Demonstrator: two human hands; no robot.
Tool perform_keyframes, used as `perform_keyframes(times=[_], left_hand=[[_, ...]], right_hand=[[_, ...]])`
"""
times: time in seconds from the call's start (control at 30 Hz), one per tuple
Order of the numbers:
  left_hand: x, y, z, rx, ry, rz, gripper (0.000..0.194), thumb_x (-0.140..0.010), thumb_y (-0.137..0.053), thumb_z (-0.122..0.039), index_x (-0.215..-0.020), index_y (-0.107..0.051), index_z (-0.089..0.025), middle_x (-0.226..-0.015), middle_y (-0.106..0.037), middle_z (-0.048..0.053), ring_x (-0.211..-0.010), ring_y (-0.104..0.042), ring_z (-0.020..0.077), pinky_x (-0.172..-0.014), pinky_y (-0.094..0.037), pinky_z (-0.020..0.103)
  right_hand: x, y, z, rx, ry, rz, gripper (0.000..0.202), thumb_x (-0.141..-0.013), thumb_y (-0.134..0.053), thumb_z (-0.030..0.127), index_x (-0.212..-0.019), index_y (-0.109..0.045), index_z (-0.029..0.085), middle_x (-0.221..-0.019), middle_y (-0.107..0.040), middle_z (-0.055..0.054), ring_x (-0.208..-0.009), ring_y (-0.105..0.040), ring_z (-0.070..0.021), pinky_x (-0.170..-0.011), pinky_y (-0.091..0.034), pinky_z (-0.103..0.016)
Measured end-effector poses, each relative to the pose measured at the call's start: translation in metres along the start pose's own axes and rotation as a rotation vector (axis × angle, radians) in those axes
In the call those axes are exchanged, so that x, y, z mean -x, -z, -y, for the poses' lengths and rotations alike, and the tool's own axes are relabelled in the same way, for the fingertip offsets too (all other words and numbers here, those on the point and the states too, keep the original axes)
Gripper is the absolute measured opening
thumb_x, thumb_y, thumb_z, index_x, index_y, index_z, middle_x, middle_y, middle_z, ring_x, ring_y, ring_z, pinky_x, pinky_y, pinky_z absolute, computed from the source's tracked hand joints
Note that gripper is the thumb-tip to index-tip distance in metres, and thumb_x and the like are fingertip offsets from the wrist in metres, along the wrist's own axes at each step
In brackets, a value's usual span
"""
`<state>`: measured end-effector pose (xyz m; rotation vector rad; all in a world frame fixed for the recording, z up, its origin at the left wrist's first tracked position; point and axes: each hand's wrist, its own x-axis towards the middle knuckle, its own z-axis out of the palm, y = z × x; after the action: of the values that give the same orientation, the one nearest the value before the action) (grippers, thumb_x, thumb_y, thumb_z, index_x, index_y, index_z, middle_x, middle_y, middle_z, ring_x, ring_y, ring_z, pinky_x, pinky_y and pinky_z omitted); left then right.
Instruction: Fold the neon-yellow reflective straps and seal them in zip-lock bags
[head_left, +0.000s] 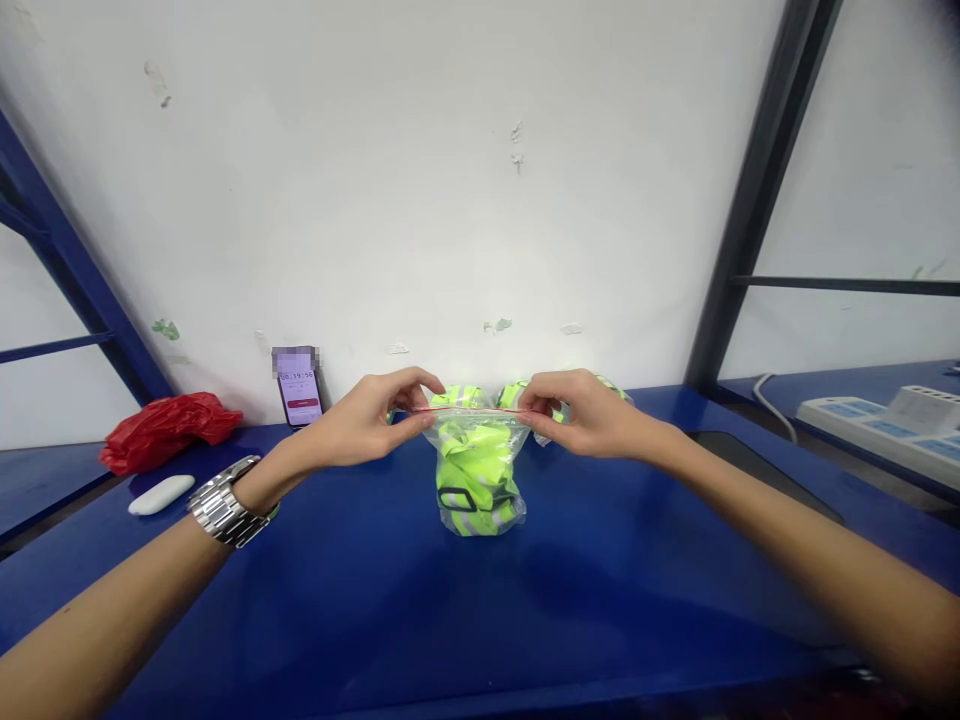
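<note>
A clear zip bag (pixel 480 470) with a red seal line hangs upright between my two hands, low over the blue table (pixel 360 600). Folded inside it is a neon-yellow reflective vest (pixel 476 465) with grey bands and a black-edged patch. My left hand (pixel 379 415) pinches the bag's top left corner, thumb below and fingers above. At the opposite corner, my right hand (pixel 581 412) pinches the same edge. Whether the bag's base touches the table I cannot tell.
Behind the hands lie more neon-yellow bundles (pixel 461 394), partly hidden. On the left are a red plastic bag (pixel 172 430), a white oval object (pixel 161 494) and a phone (pixel 298 385) leaning on the wall. A dark flat panel (pixel 761 470) and white power strips (pixel 877 425) are on the right.
</note>
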<state>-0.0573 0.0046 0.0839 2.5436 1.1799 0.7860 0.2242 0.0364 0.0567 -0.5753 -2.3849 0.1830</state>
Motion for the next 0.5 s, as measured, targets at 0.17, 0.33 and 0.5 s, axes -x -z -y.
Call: perform_keyframes(times=[0.17,0.33,0.5], left_hand=[[-0.0027,0.0018,-0.0064,-0.136,-0.063,0.043,0.021,-0.089,-0.054,-0.035,-0.091,-0.063,-0.017,-0.081,-0.064,0.003,-0.071,-0.057,0.0129,-0.065,-0.045,0.024],[-0.0015,0.0021,-0.0094,-0.214,-0.127,0.047,0.016,-0.091,-0.051,-0.029,-0.088,-0.060,-0.016,-0.081,-0.063,0.002,-0.070,-0.055,0.0120,-0.066,-0.044,0.024],[-0.0004,-0.0001,-0.0094,-0.299,-0.169,0.015,0.013,-0.090,-0.049,-0.025,-0.086,-0.057,-0.016,-0.076,-0.060,0.001,-0.066,-0.051,0.0112,-0.062,-0.040,0.024]], right_hand=[[-0.0044,-0.0002,0.0032,0.020,0.060,0.003,0.009,-0.086,-0.058,0.021,-0.080,-0.061,0.016,-0.070,-0.060,-0.001,-0.064,-0.052,-0.0112,-0.061,-0.038,-0.024],[-0.0098,-0.0038,0.0062,0.026,0.056,0.049,0.009,-0.089,-0.053,0.020,-0.084,-0.059,0.015,-0.074,-0.059,-0.002,-0.066,-0.050,-0.0119,-0.061,-0.038,-0.024],[-0.0102,-0.0028,0.0052,0.077,0.117,0.040,0.008,-0.089,-0.051,0.017,-0.083,-0.056,0.015,-0.075,-0.058,-0.003,-0.066,-0.047,-0.0121,-0.062,-0.036,-0.025]])
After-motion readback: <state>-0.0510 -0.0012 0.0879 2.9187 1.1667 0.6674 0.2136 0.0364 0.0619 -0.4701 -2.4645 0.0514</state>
